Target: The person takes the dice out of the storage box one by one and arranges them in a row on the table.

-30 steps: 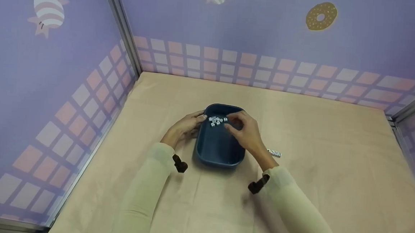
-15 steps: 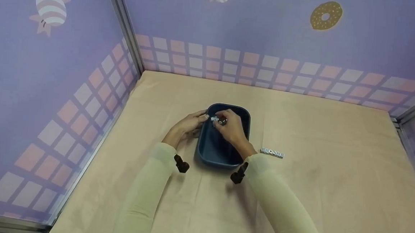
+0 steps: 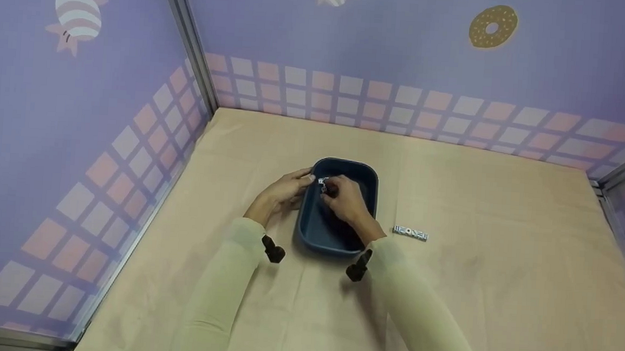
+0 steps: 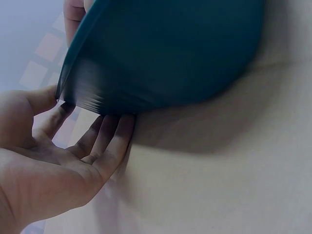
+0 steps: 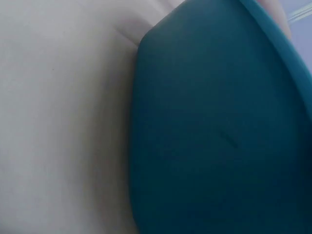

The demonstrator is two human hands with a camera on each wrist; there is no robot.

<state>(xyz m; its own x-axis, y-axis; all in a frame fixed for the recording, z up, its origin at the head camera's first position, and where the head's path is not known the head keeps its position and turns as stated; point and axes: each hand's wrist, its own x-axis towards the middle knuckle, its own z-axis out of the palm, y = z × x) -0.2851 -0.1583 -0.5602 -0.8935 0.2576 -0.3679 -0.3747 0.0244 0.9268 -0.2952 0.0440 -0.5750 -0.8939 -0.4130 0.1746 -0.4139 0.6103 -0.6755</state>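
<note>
Apparently the work is only part done. A short, straight row of small white cubes with dark markings (image 3: 410,233) lies on the beige cloth-covered desk (image 3: 458,282), to the right of a dark blue rectangular tray with rounded corners (image 3: 318,222) and apart from it. The cubes sit side by side, too small to count surely or to read; I take that row as the finished portion. What seems left is a little cluster of similar white cubes (image 3: 322,181) inside the tray, towards its far left part, some probably hidden behind the right hand (image 3: 346,198). That hand reaches over the near right rim into the tray, its fingers bent right beside the cluster, so picking out or sorting looks to be the step in hand. Whether those fingers pinch a cube I cannot tell; the right wrist view shows mainly the tray's outer wall. The left hand (image 3: 284,189) grasps the tray's left side, thumb at the rim, other fingers against the outer wall and underside.
</note>
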